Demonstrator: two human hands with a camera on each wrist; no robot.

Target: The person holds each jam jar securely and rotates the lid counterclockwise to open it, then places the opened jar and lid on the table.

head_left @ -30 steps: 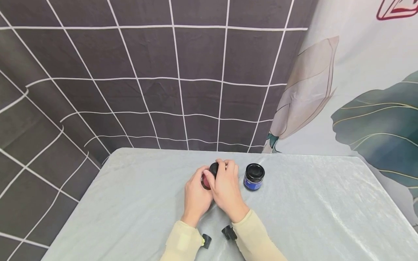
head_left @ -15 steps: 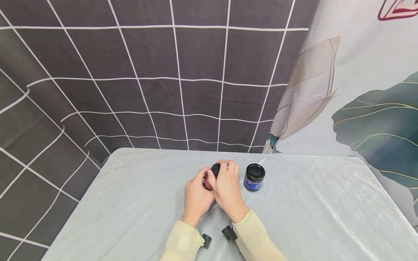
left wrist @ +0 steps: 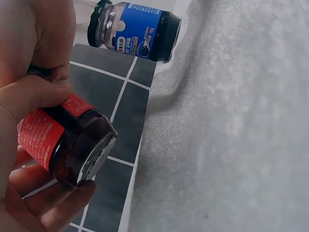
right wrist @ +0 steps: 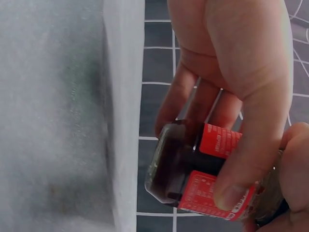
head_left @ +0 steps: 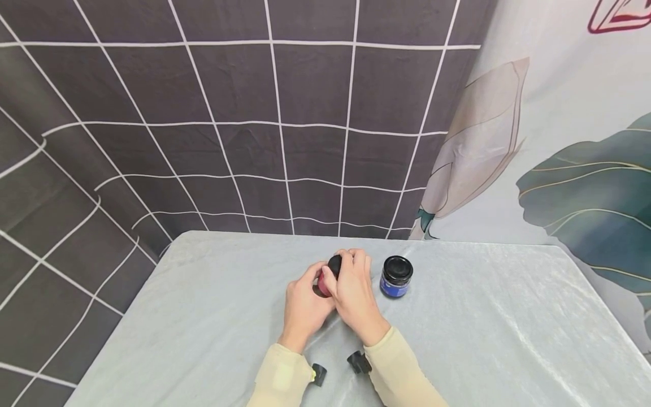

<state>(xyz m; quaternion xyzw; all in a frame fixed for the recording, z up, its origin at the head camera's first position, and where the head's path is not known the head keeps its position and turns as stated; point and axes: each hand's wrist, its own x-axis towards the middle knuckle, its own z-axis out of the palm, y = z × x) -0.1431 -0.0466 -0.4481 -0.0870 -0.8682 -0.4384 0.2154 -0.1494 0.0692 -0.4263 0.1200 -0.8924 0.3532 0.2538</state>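
The red-labelled jar (left wrist: pixel 72 135) is being gripped, tilted, in the curled left hand (head_left: pixel 305 308); up top, its black lid (head_left: pixel 334 264) is clasped by the right hand (head_left: pixel 356 297); just right of that hand, a blue-labelled jar (head_left: pixel 395 278) is stood on the desk (head_left: pixel 203 328).

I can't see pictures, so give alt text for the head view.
The left hand and right hand hold a red-labelled jar over a cloth-covered table. A black-lidded, blue-labelled jar stands upright to their right.

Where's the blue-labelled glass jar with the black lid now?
In the head view, the blue-labelled glass jar stands upright on the pale grey cloth, just right of the hands holding the red-labelled glass jar.
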